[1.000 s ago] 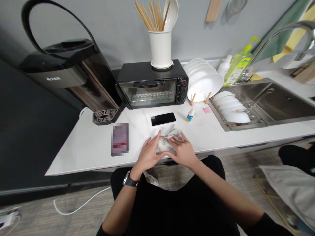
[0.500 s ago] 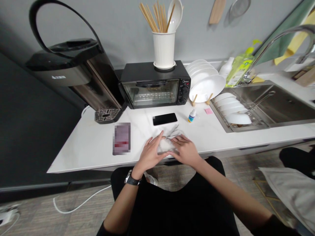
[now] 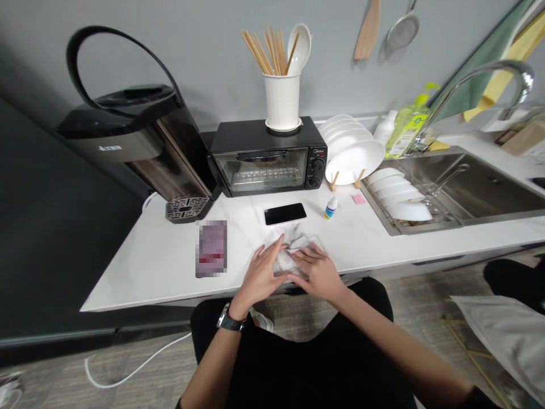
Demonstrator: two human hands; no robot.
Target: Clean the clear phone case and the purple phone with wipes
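A crumpled whitish sheet (image 3: 288,262), cloth or thin plastic, lies near the counter's front edge between my hands. My left hand (image 3: 261,274) rests along its left side, fingers stretched and apart, thumb pointing to the right. Bent over the sheet's right part, my right hand (image 3: 318,271) grips it with its fingertips. The two thumbs meet at the front of the sheet. Just behind lies a black-screened phone (image 3: 285,214). A small white dropper bottle (image 3: 330,208) with a blue and yellow label stands behind my right hand.
A blurred purple item (image 3: 212,249) lies left, before a tall black dispenser (image 3: 140,136). A toaster oven (image 3: 268,162) carries a utensil cup (image 3: 283,101). Plates (image 3: 355,159), a pink note (image 3: 359,199) and a sink (image 3: 481,176) with bowls (image 3: 409,211) are right.
The view has tilted up slightly, so everything sits lower in the picture. My hands stay around the sheet, whose folds at the back have shifted and flattened a little.
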